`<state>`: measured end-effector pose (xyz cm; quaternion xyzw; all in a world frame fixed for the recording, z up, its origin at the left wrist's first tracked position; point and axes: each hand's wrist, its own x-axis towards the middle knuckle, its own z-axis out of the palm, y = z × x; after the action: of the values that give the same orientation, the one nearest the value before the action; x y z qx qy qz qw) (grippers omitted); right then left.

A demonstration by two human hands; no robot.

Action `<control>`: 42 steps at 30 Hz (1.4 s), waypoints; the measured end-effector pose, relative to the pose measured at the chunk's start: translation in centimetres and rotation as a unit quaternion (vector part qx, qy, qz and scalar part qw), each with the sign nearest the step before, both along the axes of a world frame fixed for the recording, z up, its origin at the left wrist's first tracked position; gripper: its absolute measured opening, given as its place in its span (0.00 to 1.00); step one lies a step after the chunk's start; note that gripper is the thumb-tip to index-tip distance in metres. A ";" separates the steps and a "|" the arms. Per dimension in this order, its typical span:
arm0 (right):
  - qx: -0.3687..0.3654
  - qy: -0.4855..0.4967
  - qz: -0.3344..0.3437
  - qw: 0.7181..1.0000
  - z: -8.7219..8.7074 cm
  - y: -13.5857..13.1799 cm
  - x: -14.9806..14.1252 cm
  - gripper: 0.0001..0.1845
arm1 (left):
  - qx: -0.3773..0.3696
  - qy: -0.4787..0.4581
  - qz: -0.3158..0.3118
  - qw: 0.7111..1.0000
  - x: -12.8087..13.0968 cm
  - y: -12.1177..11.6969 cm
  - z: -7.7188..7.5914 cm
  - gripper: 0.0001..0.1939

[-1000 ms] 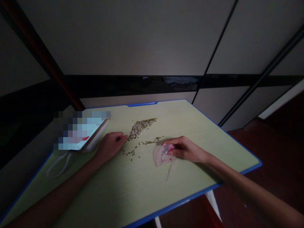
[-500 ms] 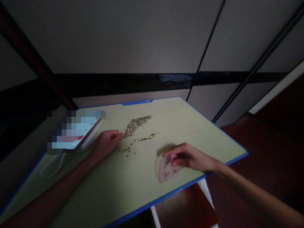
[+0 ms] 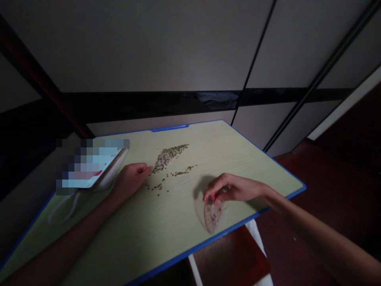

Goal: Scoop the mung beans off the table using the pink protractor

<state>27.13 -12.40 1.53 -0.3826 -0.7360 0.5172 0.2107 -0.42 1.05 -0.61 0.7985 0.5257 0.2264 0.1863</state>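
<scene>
A pile of small green beans [image 3: 170, 154] lies on the pale green table [image 3: 166, 226], with loose beans [image 3: 156, 185] scattered below it. My left hand [image 3: 131, 179] rests on the table just left of the beans, fingers curled, fingertips near the pile's lower end. My right hand [image 3: 233, 188] pinches the top of a clear pink half-round protractor [image 3: 212, 214], which stands tilted on its edge near the table's front right edge.
A phone with a lit screen [image 3: 89, 167] lies at the table's left on a pale case, a white cord [image 3: 64, 208] looping below it. The table has a blue rim [image 3: 208, 242]. Grey wall panels stand behind; dark red floor lies to the right.
My right hand has drawn the protractor away from the beans toward the table's front right edge and tipped it up from flat. My left hand has stayed put.
</scene>
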 end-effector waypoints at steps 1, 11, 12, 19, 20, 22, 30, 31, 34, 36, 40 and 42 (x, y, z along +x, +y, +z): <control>-0.006 -0.001 -0.003 1.000 0.0 -0.1 0.3 0.12 | -0.001 0.002 0.002 1.000 0.0 0.0 0.0 0.19; 0.050 0.042 -0.219 0.974 -2.1 -0.3 2.1 0.15 | -0.005 -0.012 -0.005 1.000 0.0 0.5 -0.5 0.20; 0.062 0.023 -0.230 0.971 -2.1 -0.4 2.0 0.16 | -0.003 -0.013 -0.007 1.000 0.0 0.5 -0.5 0.20; 0.067 -0.010 -0.221 0.973 -1.7 -2.5 0.5 0.15 | -0.006 0.003 -0.006 1.000 -0.1 0.4 -0.2 0.20; 0.064 -0.008 -0.220 0.973 -1.7 -2.8 0.3 0.15 | -0.005 0.004 -0.005 1.000 -0.1 0.4 -0.2 0.20; 0.056 -0.007 -0.220 0.974 -1.8 -3.5 0.2 0.15 | -0.004 0.004 -0.003 1.000 -0.1 0.3 -0.3 0.20; 0.026 -0.016 -0.229 0.973 -1.6 -5.3 0.1 0.15 | -0.004 0.008 -0.002 1.000 0.0 0.1 -0.1 0.18; 0.021 -0.013 -0.229 0.973 -1.6 -5.4 0.0 0.15 | -0.004 0.009 -0.004 1.000 0.0 0.1 0.0 0.19; 0.011 -0.001 -0.227 0.974 -1.6 -5.5 -0.1 0.14 | -0.001 0.010 -0.004 1.000 -0.1 0.0 0.0 0.19; 0.007 0.005 -0.224 0.975 -1.6 -5.6 -0.1 0.14 | 0.001 0.011 -0.005 1.000 -0.1 0.1 0.0 0.18; 0.004 0.003 -0.219 0.976 -1.5 -5.6 0.0 0.14 | 0.002 0.013 -0.004 1.000 0.0 0.1 -0.2 0.19; 0.004 0.000 -0.214 0.977 -1.4 -5.7 0.1 0.14 | 0.001 0.013 -0.003 1.000 0.0 0.2 -0.2 0.19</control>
<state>27.23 -18.08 0.12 -0.5303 -0.6392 0.4574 0.3176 -0.43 1.21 -0.86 0.8032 0.5252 0.2161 0.1796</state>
